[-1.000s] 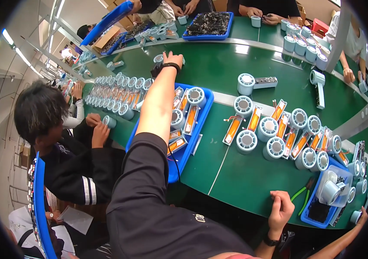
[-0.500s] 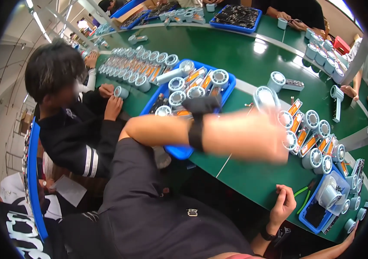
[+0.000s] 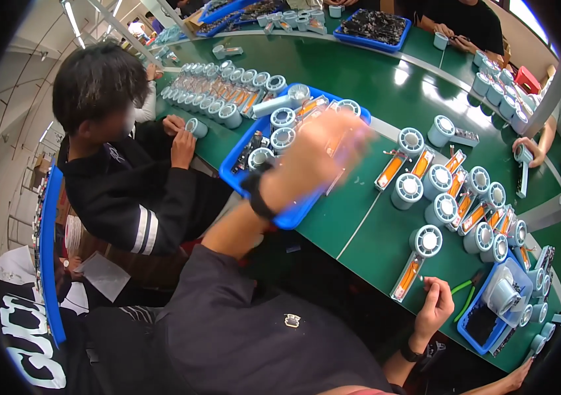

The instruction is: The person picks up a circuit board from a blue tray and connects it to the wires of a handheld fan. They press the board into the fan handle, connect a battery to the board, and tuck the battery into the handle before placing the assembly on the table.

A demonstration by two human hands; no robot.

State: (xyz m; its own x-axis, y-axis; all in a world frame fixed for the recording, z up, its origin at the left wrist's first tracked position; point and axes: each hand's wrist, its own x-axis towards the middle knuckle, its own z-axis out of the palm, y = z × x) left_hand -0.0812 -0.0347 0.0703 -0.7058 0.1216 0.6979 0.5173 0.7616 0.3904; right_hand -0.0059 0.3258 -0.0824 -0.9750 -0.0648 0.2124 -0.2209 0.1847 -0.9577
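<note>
My left hand point(image 3: 333, 151), smeared by motion, is over the blue tray point(image 3: 229, 164) that holds several light-blue fan casings point(image 3: 283, 118). Its fingers do not show clearly, nor whether it holds one. At the table's front edge my right hand point(image 3: 433, 308) has its fingers curled; what they hold, if anything, is hidden. Just beyond its fingertips lies a handheld fan casing point(image 3: 426, 241) with a round head and an orange strip in its handle. Several similar casings point(image 3: 440, 178) stand in a cluster farther back, heads and handles close together.
Green-handled pliers point(image 3: 468, 296) lie beside a small blue bin point(image 3: 484, 329) at the right. To the left a co-worker point(image 3: 106, 131) handles a casing point(image 3: 196, 128) near rows of others point(image 3: 231, 92). Another person's hand point(image 3: 527, 150) grips a fan at far right.
My left hand has swung leftward from the casing cluster to the blue tray. A casing now lies near my right hand, where bare green table showed before. My right hand has barely moved.
</note>
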